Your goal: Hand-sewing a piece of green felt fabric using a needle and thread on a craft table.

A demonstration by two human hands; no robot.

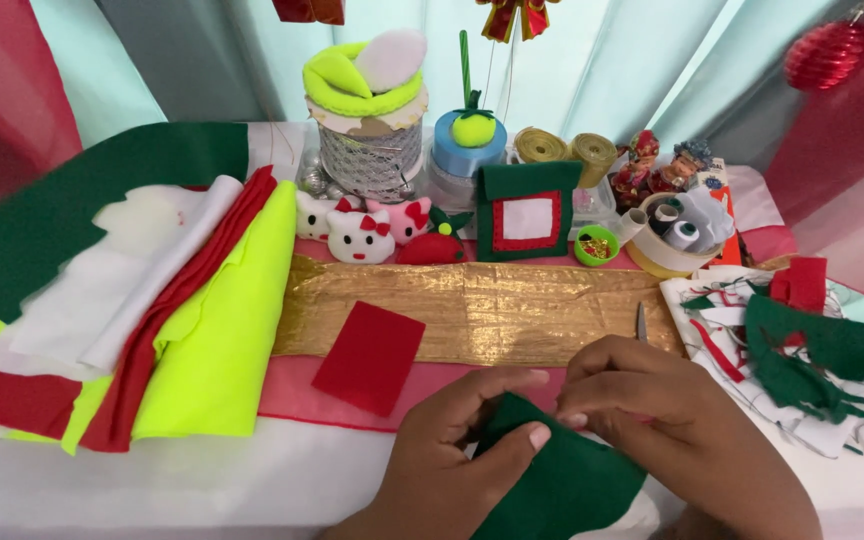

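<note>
Both of my hands hold a piece of dark green felt [562, 485] at the near edge of the table. My left hand [452, 445] pinches its upper left edge with thumb and fingers. My right hand [662, 415] grips the top edge beside it, fingers curled over the felt. A red felt rectangle [369, 355] lies flat just left of my hands, partly on a strip of gold fabric [482, 310]. The tip of a pair of scissors [641, 322] shows just above my right hand.
Stacked felt sheets in green, white, red and neon yellow [212, 320] lie at the left. Felt scraps [802, 350] are piled at the right. Along the back stand small plush cats [362, 232], a silver mesh container [370, 160], ribbon spools [562, 148] and a green felt frame [529, 212].
</note>
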